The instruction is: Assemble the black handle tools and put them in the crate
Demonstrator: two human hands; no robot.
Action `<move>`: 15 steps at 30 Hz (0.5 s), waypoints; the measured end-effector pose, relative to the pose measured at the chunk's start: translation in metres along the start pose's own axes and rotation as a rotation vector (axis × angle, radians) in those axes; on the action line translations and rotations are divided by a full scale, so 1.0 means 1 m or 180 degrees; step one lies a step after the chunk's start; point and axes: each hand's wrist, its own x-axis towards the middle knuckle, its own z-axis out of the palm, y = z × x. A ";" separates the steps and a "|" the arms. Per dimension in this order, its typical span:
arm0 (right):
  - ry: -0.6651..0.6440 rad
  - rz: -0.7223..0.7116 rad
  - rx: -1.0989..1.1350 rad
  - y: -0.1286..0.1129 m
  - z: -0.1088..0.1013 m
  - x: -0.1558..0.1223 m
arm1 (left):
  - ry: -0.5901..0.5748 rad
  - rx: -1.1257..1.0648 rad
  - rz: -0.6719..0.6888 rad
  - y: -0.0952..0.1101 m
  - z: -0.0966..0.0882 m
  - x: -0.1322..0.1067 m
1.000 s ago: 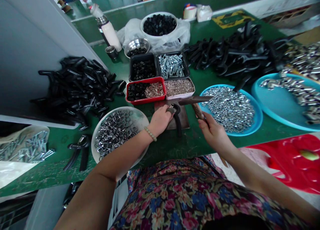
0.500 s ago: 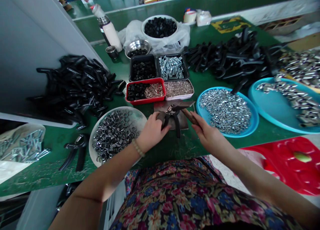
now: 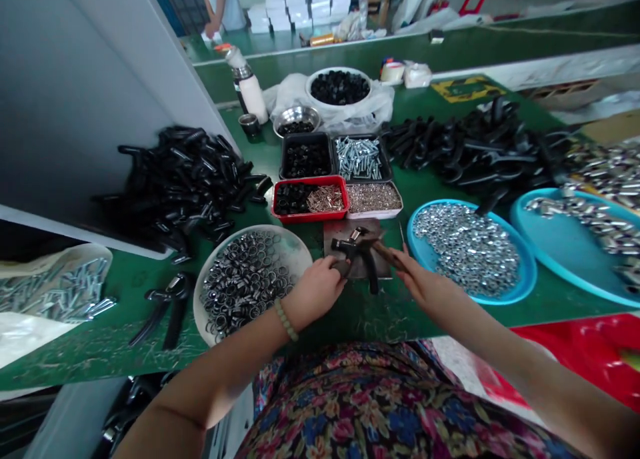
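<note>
My left hand [image 3: 317, 289] grips one handle of a black spring hand grip [image 3: 357, 249], which stands over a dark steel plate [image 3: 334, 236] on the green bench. My right hand [image 3: 425, 279] holds the wooden handle of a metal-headed tool [image 3: 385, 254]. The tool's metal end lies against the top of the hand grip, partly blurred. A thin metal pin [image 3: 401, 234] seems to stand just beyond my right fingers, though it is too small to be sure. The plate is partly hidden by the grip and my left hand.
A white tray of metal rings [image 3: 245, 286] lies left of my hands, and a blue tray of nuts [image 3: 467, 249] lies right. Behind stand a red tray [image 3: 310, 199] and a black tray of bolts [image 3: 359, 158]. Black handles are heaped on both sides. A person [image 3: 215, 6] stands far back.
The metal-headed tool has swung down from above the plate onto the hand grip, and my hands have drawn closer together. The whole view has tilted, so the bench sits lower in the picture.
</note>
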 end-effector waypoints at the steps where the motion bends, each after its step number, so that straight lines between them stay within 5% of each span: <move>1: 0.0197 0.0111 -0.0120 0.013 -0.002 -0.001 | 0.0156 0.0083 -0.0063 -0.013 -0.013 0.010; 4: 0.0762 0.0664 -0.0807 0.068 -0.014 -0.005 | 0.0685 0.0684 -0.0539 -0.057 -0.054 0.050; 7: 0.0713 0.0820 -0.1189 0.117 -0.025 -0.006 | 0.0280 0.1244 -0.0636 -0.089 -0.078 0.089; 9: 0.0774 0.0710 -0.1426 0.126 -0.024 -0.004 | -0.0006 0.1460 -0.0594 -0.097 -0.080 0.105; 13: 0.1040 0.0586 -0.1684 0.072 -0.006 0.013 | -0.0338 0.1521 -0.0381 -0.099 -0.074 0.118; 15: 0.0565 0.0392 -0.1237 0.027 0.008 0.026 | -0.0453 0.1485 -0.0378 -0.100 -0.074 0.119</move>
